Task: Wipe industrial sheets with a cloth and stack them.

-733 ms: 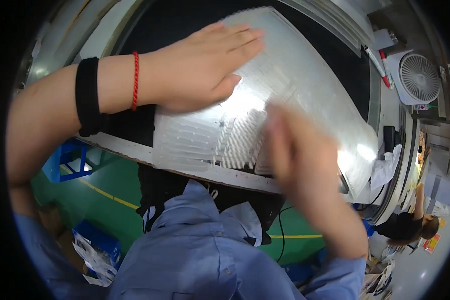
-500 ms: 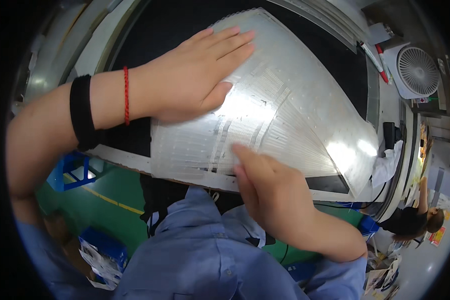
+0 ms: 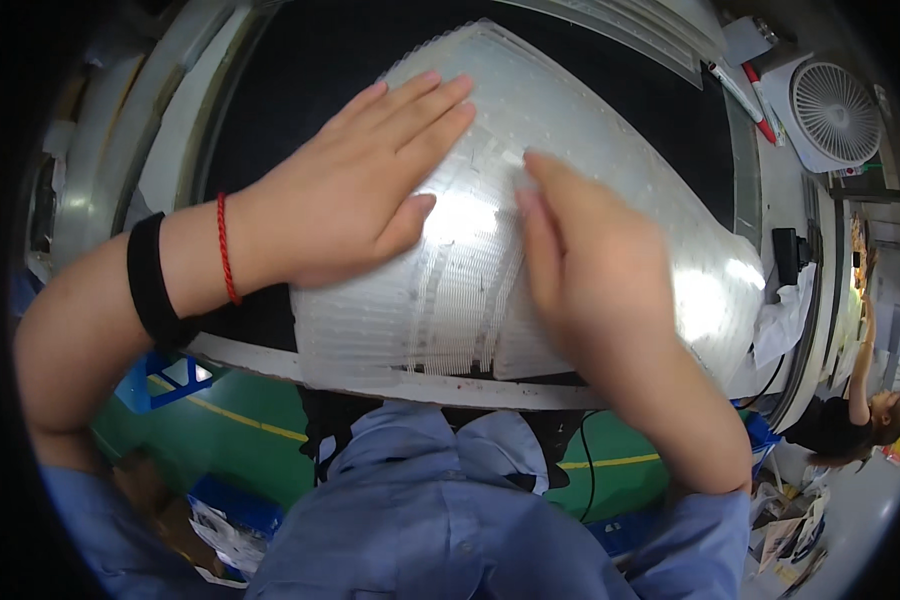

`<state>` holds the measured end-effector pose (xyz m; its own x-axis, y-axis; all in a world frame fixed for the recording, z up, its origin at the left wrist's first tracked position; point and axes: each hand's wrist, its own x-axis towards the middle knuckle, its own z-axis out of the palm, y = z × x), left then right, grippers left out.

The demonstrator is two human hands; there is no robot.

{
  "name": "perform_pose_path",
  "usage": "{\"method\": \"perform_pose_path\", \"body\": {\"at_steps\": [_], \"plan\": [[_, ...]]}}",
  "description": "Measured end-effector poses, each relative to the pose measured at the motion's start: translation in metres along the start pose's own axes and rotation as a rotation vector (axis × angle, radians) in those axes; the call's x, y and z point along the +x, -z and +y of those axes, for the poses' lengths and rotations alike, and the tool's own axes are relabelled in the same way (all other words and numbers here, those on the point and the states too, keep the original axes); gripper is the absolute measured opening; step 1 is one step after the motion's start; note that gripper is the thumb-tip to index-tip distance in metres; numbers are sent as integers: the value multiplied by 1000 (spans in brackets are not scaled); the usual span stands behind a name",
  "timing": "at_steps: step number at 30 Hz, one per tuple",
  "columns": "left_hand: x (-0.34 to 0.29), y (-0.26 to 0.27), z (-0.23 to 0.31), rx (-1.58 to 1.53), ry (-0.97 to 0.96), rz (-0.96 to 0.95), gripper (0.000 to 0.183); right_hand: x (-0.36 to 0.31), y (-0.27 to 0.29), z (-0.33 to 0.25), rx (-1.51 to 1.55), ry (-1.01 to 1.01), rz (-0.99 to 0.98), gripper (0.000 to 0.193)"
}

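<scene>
A stack of thin, clear plastic sheets (image 3: 450, 330) lies across a black work surface. Its edges are fanned into many fine parallel lines, and light glares off the top. My left hand (image 3: 360, 190) rests flat on the stack's left part, fingers stretched out. Over the middle of the sheets is my right hand (image 3: 600, 255), blurred by motion. Its thumb and forefinger are pinched together close to the sheet surface. Whatever they may hold is too small or blurred to name.
The black surface (image 3: 260, 150) has a pale near edge. At the back right lie a white marker (image 3: 735, 95) and a red-and-white marker (image 3: 762, 120), beside a white fan (image 3: 832, 115). A black adapter (image 3: 787, 255) sits at the right. Farther right is another person (image 3: 840, 425).
My right hand has moved from the near edge to farther over the sheets, and the fanned layers on the right lie differently. My left hand stays flat on the stack.
</scene>
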<state>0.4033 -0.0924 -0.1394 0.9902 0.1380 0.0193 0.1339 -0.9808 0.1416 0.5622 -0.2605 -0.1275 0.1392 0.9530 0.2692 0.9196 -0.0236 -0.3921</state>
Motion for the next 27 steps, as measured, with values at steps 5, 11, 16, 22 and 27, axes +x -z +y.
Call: {"method": "perform_pose_path", "body": {"at_steps": [5,11,16,22,27], "plan": [[9,4,2,-45,17,-30,73,-44,12,-21,72,-14,-280,32],[4,2,3,-62,35,-10,74,10,-2,7,42,-109,-71,32],[5,4,2,-86,21,-2,73,-40,8,-25,113,-13,-269,29],[-2,-4,0,-70,17,48,68,13,-8,-2,25,-190,-50,24],[3,-7,-2,-62,-14,88,65,-30,-11,-27,268,46,-79,23]]}}
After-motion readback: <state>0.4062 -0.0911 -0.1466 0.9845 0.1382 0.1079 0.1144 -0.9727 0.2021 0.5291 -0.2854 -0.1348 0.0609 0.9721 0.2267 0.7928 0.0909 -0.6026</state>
